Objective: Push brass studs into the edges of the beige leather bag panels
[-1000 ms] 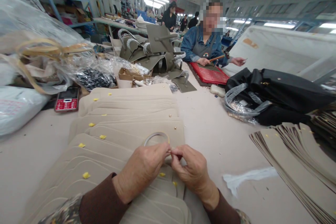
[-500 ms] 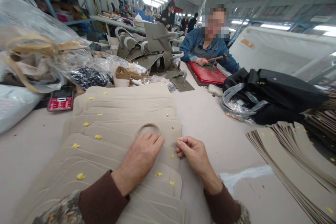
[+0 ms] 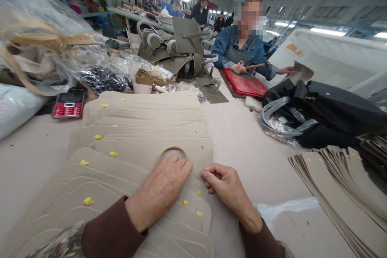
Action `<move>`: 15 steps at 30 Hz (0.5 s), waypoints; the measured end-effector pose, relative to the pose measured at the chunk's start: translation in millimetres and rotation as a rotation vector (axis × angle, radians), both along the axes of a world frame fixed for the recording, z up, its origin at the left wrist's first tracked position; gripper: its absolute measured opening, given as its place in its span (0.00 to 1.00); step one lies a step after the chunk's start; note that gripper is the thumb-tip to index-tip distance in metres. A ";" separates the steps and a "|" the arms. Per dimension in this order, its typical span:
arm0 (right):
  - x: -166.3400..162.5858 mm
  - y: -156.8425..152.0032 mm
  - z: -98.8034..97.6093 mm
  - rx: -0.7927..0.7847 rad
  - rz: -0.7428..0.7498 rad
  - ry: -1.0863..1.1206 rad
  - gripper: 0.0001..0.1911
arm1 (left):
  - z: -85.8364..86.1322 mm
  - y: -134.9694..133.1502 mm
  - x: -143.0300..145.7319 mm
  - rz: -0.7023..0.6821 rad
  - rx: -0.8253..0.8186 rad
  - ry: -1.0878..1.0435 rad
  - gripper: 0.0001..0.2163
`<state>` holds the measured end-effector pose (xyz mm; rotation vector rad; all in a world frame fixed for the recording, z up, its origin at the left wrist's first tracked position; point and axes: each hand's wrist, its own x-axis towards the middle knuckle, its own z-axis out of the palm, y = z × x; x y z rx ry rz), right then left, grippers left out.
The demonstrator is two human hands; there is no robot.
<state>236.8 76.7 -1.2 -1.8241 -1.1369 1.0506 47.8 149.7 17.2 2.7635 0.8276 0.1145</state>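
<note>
- L hand (image 3: 165, 189): fingers curled over tape roll (image 3: 173, 147), upper arc showing beyond knuckles; hold looks closed, tho actual contact is hidden.
- R hand (image 3: 225, 183): thumb & index tips pinched together at R edge of the fanned beige panels (image 3: 133, 167); whether a bit of tape sits btwn them can't be told.
- Change (last sec.): hands, prev. meeting at the roll, now stand apart; roll remains w/ L hand, R hand has shifted to panel edge. Judged: pulling at the roll is over for now; work has passed to the panel surface.
- Panels: overlapping on bench (image 3: 242, 145), L hand above them. Yellow tabs (image 3: 88, 201): three just below the R fingertips in view, others toward L side. Metal studs (image 3: 202, 147): near R ends, farther up.
- Backgrd.: co-worker's one hand holds hammer (image 3: 255, 65) by red pad (image 3: 246, 84); the other now shows a taupe piece (image 3: 303, 71), unseen ½ s ago. No evident bearing on the panels.
</note>
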 end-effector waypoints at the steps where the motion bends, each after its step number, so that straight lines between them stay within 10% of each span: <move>1: -2.1 -0.5 1.2 0.022 0.015 -0.061 0.10 | 0.2 0.2 0.2 -0.003 -0.001 0.002 0.08; 15: -13.7 7.4 5.9 0.102 0.060 -0.443 0.09 | -0.5 -0.5 0.5 0.000 0.036 -0.022 0.07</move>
